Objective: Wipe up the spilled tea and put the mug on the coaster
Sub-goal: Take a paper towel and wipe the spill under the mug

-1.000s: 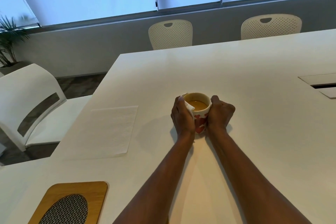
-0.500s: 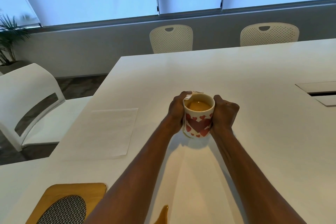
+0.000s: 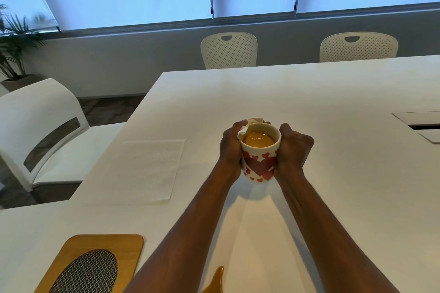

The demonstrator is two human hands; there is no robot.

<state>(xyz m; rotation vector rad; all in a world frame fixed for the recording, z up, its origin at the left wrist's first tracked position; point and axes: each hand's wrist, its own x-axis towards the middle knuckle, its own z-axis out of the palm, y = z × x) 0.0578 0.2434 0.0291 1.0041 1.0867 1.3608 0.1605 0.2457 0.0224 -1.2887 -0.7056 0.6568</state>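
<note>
Head view: heart mug [image 3: 259,157] cupped two-handed, likely since it's full.
Left grip [image 3: 229,147] curls round mug and tissue wad [image 3: 245,127]; right grip [image 3: 294,150] round mug; spilled tea [image 3: 215,280] unwiped.

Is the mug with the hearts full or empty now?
Nearly full: orange-brown tea stands close under the rim of the mug.

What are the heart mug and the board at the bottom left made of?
The mug looks like glazed ceramic: smooth, white, with printed red hearts. The coaster looks like honey-coloured wood, matte, with rounded corners. Its grey oval inset shows a woven pattern, perhaps metal mesh or fabric; I cannot tell which.
</note>
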